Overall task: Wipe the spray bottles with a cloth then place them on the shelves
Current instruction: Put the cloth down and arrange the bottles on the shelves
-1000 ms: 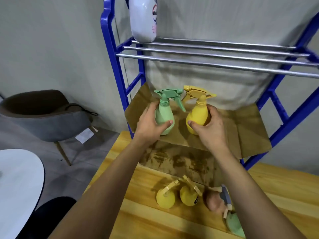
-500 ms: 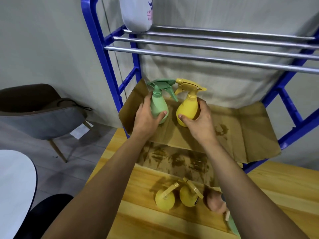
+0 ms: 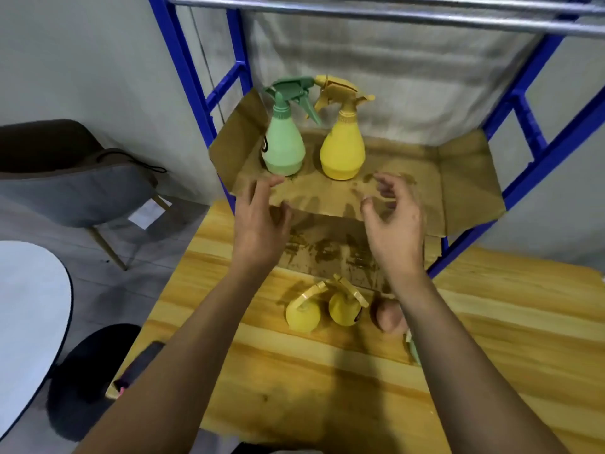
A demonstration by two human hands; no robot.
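A green spray bottle (image 3: pixel 283 149) and a yellow spray bottle (image 3: pixel 342 149) stand upright side by side on the cardboard-lined shelf (image 3: pixel 458 178) of a blue rack. My left hand (image 3: pixel 262 224) hovers just in front of the green one, fingers relaxed, holding nothing. My right hand (image 3: pixel 394 221) hovers in front of the yellow one, fingers loosely curled and empty. On the wooden table (image 3: pixel 491 322) below stand two more yellow spray bottles (image 3: pixel 302 314) (image 3: pixel 343 309), a brownish bottle (image 3: pixel 388 317) and a green one (image 3: pixel 413 348) mostly hidden by my right arm. No cloth is visible.
The blue rack frame (image 3: pixel 193 80) has metal bars (image 3: pixel 393 14) forming an upper shelf. A grey chair (image 3: pixel 72 185) stands to the left, with a white round table (image 3: pixel 29 316) at the lower left. A dark object (image 3: pixel 137 368) lies at the wooden table's left edge.
Both hands let go of the green and yellow bottles, which now stand on the shelf, and drew back toward me. The view tilted down.
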